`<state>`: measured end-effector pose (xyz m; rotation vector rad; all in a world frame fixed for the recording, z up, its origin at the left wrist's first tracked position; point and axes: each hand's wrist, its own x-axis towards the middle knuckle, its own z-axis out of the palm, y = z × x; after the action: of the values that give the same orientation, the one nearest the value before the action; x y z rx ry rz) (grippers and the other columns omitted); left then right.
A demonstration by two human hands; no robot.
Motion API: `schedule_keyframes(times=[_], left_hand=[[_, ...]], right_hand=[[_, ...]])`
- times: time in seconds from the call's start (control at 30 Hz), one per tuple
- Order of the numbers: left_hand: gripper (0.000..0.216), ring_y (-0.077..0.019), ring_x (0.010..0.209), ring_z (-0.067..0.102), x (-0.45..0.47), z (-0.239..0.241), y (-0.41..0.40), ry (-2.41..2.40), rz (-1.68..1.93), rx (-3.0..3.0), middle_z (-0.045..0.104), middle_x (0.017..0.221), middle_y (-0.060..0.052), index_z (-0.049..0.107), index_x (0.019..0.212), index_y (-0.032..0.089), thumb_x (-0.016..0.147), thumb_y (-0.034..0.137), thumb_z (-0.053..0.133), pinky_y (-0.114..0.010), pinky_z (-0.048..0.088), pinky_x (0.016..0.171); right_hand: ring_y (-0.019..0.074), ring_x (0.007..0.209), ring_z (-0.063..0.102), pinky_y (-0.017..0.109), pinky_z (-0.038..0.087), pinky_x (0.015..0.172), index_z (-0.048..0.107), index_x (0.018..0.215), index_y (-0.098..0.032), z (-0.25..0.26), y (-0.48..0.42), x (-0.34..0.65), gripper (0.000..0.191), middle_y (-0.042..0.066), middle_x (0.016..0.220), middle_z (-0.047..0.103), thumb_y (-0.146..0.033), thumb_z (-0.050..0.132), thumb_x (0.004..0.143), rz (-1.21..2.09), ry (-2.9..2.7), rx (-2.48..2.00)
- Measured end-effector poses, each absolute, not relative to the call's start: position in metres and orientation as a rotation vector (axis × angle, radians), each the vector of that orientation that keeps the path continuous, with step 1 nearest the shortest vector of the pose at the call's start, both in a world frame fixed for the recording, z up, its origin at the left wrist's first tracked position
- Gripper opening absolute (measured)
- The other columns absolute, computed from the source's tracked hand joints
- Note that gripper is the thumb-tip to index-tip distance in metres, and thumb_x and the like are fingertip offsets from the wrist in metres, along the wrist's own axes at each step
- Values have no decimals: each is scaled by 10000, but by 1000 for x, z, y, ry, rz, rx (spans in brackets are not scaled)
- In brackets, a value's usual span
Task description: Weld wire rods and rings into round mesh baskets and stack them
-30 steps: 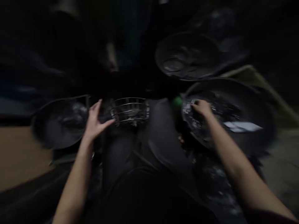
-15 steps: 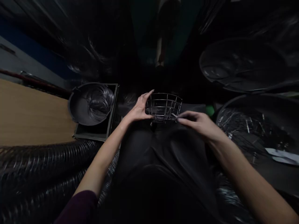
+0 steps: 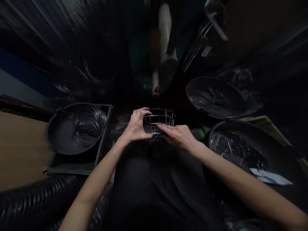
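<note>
Steel-coloured wire basket (image 3: 161, 116) is sitting at the centre of the clock, just beyond the wearer's dark lap (image 3: 156, 183). From nine o'clock the left hand (image 3: 137, 126) is gripping it, fingers curling over the upper wires and thumb pressing low. From about four o'clock the right hand (image 3: 179, 136) is laying stretched fingers against the near side; whether it is pinching a small piece, I cannot tell. Out at nine o'clock a grey tub (image 3: 57, 138) is cradling a coil of wire (image 3: 88, 126) and resting on a green-edged crate (image 3: 72, 169), with a tan board (image 3: 21, 144) lying farther out. Black corrugated coils (image 3: 36, 199) are stretching toward eight o'clock. Between three and four, a larger dark tub (image 3: 274, 150) is holding loose metal pieces (image 3: 238, 150) and a white sheet (image 3: 271, 176). At two, a shallow basin (image 3: 228, 98) is carrying ring-like pieces (image 3: 201, 99). Toward twelve, a pale cylinder (image 3: 165, 29) is hanging, blurred.
</note>
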<state>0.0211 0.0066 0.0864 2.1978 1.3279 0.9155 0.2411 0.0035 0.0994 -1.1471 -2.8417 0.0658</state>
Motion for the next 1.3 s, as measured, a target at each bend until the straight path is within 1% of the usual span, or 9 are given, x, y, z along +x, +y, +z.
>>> schedule_keyframes(times=[0.1,0.23,0.37,0.53,0.67,0.83,1.0,1.13,1.3], left_hand=[[609,-331,1240,402,19,88,15,1403,890,2187,445,1338,-118,494,1067,218,548,302,802,-505,400,1013],[536,-326,1253,394,18,94,29,1409,914,2191,436,1354,-116,539,1008,209,559,315,813,-505,400,1025],[548,-335,1255,388,20,100,43,1391,961,2225,434,1358,-130,548,1009,197,551,322,823,-515,395,1027],[561,-355,1241,398,25,97,45,1403,952,2267,435,1355,-145,550,1011,191,541,322,828,-531,399,1010],[578,-352,1247,396,27,96,45,1420,995,2265,428,1367,-135,536,1042,210,547,313,817,-531,386,1022],[583,-333,1253,388,26,104,62,1393,1015,2225,435,1364,-132,531,1064,192,561,295,805,-510,384,1031],[604,-326,1261,381,25,108,75,1407,999,2225,424,1380,-118,526,1085,199,560,296,809,-505,386,1030],[609,-322,1265,383,24,108,80,1398,990,2244,436,1372,-118,530,1089,197,564,320,813,-496,379,1038],[605,-300,1208,455,22,110,83,1374,973,2194,486,1310,-110,544,1066,192,552,339,828,-458,401,1024]], right_hand=[[167,677,694,271,456,482,578,1268,-229,96,21,242,382,43,1195,635,-236,480,899,-40,-2821,-1015],[164,708,702,261,483,498,605,1238,-250,103,43,245,350,20,1168,648,-280,501,904,-62,-2773,-895],[164,699,702,262,500,516,621,1219,-276,111,56,247,332,13,1142,659,-337,490,920,-98,-2747,-893],[172,665,695,285,506,514,629,1207,-260,110,58,248,323,20,1147,657,-298,496,916,-157,-2748,-849],[149,626,680,273,497,519,645,1181,-263,112,57,249,302,16,1146,658,-294,496,920,-229,-2710,-823],[115,607,668,226,451,501,648,1170,-263,119,70,247,290,4,1105,681,-303,512,916,-363,-2675,-833],[98,551,642,221,394,467,672,1111,-249,121,81,244,251,-14,1035,711,-298,524,913,-475,-2580,-784],[102,570,643,220,370,472,667,1110,-265,122,84,243,249,-17,1017,719,-310,519,914,-455,-2591,-832],[107,610,645,214,352,489,648,1141,-298,124,79,243,270,-23,986,728,-374,521,916,-290,-2588,-983]])
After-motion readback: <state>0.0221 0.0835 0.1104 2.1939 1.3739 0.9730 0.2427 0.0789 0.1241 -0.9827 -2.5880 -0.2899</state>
